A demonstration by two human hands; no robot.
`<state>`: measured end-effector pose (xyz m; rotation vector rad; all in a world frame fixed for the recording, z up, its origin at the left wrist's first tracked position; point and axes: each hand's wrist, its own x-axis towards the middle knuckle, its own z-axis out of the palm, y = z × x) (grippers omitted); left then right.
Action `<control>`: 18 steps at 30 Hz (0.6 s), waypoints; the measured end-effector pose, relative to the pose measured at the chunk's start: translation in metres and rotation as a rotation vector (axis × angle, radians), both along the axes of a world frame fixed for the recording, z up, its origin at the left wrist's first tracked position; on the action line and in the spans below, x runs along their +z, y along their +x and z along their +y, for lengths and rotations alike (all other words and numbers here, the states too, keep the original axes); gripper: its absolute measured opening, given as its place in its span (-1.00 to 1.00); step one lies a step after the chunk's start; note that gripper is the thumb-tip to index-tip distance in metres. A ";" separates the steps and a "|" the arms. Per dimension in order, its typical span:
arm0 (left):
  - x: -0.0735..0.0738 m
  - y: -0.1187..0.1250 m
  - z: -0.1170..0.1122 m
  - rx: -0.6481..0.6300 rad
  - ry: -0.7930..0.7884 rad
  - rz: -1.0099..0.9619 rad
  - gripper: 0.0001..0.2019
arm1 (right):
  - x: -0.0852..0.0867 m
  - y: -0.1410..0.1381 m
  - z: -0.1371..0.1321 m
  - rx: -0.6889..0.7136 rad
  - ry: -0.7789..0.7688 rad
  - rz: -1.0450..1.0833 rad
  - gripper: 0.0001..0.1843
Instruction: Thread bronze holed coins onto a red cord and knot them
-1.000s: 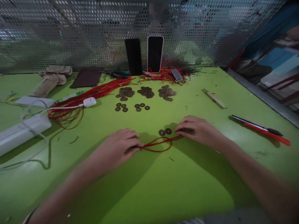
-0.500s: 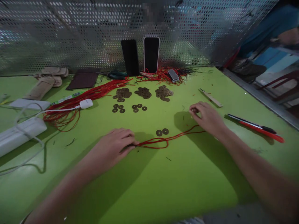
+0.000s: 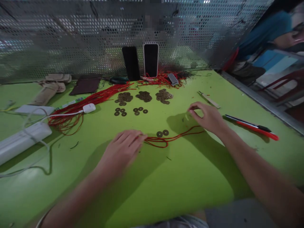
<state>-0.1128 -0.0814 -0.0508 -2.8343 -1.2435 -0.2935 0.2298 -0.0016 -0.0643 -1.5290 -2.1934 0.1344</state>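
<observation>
A red cord [image 3: 180, 136], folded into a loop at its left part, lies across the green table [image 3: 171, 186]. My left hand [image 3: 125, 145] is closed on the cord's left end, fingertips slightly blurred. Just above the loop lie two brown coins [image 3: 162, 133] with holes in their middles. My right hand [image 3: 205, 117] hovers over the cord's right end, thumb and fingers bent into a pinch. Whatever is between those fingertips is too small to make out. Small groups of holed coins [image 3: 140, 111] and larger piles [image 3: 143, 96] sit farther back.
A bundle of red cords [image 3: 92, 98] lies at left, near a white power strip [image 3: 26, 142] and cable. Two phones [image 3: 151, 60] lean on a perforated metal panel. Pens [image 3: 251, 126] and a thin pale tool [image 3: 210, 99] are at right. Another person [image 3: 266, 31] sits beyond the table.
My left hand has lifted a little and shifted right, its fingers now flatter over the cord end. The right hand's finger ring has widened slightly. The camera view has shifted.
</observation>
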 end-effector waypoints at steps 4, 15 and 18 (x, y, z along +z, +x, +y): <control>0.001 0.025 -0.031 -0.237 -0.083 0.039 -0.60 | 0.007 0.003 -0.007 0.309 -0.199 -0.117 -0.55; -0.021 0.102 -0.082 -0.146 -0.220 0.100 -0.09 | -0.013 0.095 -0.104 0.047 -0.245 -0.245 -0.35; 0.000 0.149 -0.110 -0.515 -0.139 0.051 -0.42 | -0.011 0.124 -0.157 -0.056 -0.264 -0.175 -0.34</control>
